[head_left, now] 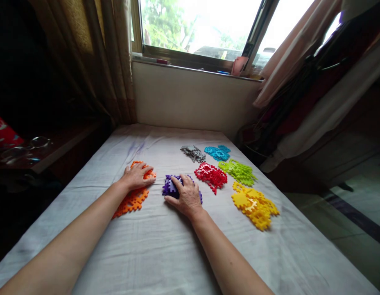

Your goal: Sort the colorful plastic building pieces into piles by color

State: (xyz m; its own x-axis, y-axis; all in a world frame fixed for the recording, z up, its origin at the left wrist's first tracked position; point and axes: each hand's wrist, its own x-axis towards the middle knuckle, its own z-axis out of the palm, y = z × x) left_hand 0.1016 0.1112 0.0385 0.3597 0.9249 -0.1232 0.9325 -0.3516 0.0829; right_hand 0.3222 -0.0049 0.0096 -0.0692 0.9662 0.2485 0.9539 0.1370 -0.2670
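Observation:
My left hand [137, 178] lies with fingers stretched over a pile of orange interlocking plastic pieces [133, 201], covering its middle. To the right, my right hand [187, 194] rests palm down on a heap of purple interlocking pieces [169, 186], thumb and fingers spread. Part of each pile is hidden beneath the hand. Beyond the right hand, red pieces [210, 175] form the nearest other pile. Notched edges show on the pieces, and some look like open frames.
Yellow [254, 205], lime green [239, 171], blue [217, 153] and grey piles of pieces [193, 153] lie at the right and back of the pale sheet [141, 254]. A dark shelf with eyeglasses [39, 142] stands left. Clothes [300, 123] hang right; a window sill [196, 69] runs behind.

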